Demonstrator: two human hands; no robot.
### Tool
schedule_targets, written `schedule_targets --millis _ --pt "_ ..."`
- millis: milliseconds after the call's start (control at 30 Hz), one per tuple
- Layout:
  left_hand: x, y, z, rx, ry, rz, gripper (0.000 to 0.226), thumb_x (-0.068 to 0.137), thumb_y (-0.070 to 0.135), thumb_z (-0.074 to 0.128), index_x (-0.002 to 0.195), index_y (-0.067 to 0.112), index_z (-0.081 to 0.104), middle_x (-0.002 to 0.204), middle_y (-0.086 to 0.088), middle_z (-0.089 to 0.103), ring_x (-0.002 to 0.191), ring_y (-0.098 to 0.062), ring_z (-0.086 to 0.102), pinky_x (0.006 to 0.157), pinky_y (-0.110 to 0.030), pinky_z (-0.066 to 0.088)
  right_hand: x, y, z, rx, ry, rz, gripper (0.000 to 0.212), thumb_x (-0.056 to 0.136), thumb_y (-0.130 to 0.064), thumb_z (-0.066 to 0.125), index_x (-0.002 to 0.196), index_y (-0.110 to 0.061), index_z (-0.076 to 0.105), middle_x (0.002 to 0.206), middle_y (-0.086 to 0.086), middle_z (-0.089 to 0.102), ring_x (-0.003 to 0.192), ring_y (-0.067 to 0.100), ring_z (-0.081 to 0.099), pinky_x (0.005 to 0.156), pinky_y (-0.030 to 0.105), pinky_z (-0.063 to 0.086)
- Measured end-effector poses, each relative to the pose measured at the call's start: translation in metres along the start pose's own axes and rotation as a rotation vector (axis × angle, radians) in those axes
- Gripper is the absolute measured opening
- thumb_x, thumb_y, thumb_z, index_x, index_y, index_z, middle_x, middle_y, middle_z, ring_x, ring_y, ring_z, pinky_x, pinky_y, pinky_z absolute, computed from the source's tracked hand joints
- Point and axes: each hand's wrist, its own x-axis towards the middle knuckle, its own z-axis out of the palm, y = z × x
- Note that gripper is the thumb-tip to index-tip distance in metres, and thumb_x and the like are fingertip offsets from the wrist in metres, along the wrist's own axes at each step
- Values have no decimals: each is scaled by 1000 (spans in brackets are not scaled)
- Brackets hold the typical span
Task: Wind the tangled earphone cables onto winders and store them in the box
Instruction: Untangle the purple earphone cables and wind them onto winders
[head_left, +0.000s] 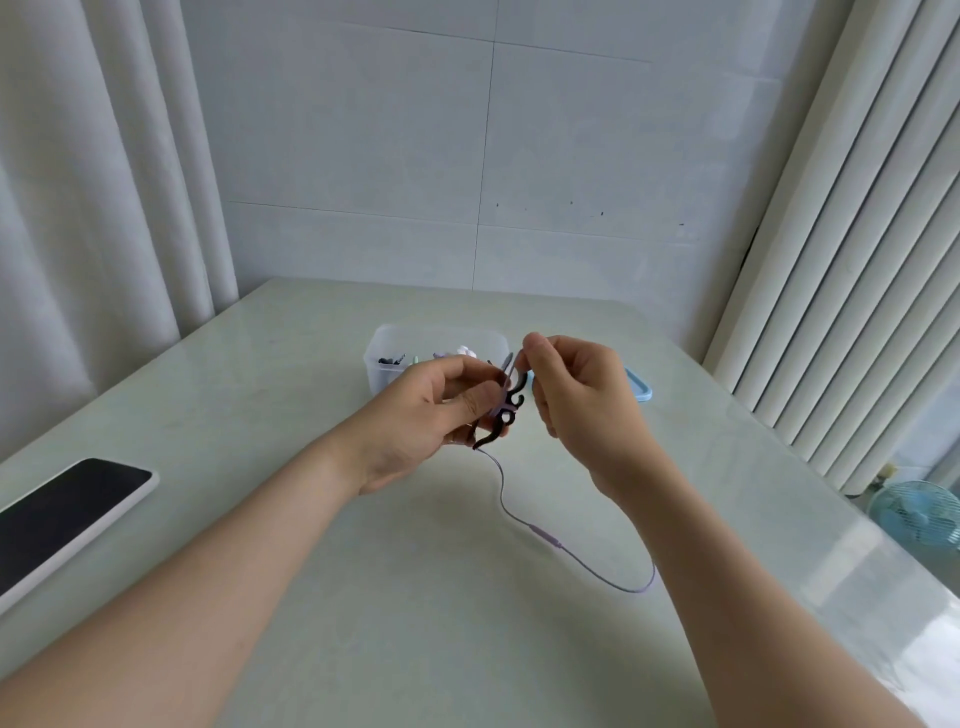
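My left hand (431, 415) grips a black curly winder (506, 413) above the middle of the table, with purple cable turns round its waist. My right hand (576, 395) pinches the purple earphone cable just above the winder. The rest of the cable (540, 532) hangs from the winder's lower end and trails over the table toward my right forearm, with its inline remote along it. Behind the hands stands the clear plastic box (387, 358), holding several small wound items.
A light blue lid (640, 387) lies right of the box, partly behind my right hand. A phone (67, 512) in a white case lies at the table's left edge. Curtains hang left and right; a small blue fan (917, 514) stands beyond the right edge.
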Motion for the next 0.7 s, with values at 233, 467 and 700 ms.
schedule_targets --millis 233,467,700 --pt "0 2 4 85 -60 42 35 91 19 70 124 10 69 115 -5 78 114 -25 73 97 -40 59 7 14 -10 -235 82 72 51 106 -35 57 58 -23 47 39 -16 32 40 7 29 47 22 25" --pt "3 3 2 -4 134 119 30 85 12 78 112 0 75 105 -19 78 88 -26 76 75 -32 63 7 27 -6 -535 -13 35 47 104 -31 56 58 -25 50 50 -5 42 49 13 33 49 26 26" --pt "5 6 -8 3 320 52 21 95 20 74 114 11 74 101 -6 81 94 -16 78 78 -32 63 -4 19 7 -530 -334 100 29 99 -16 47 80 -15 68 57 -15 54 51 3 48 51 18 37"
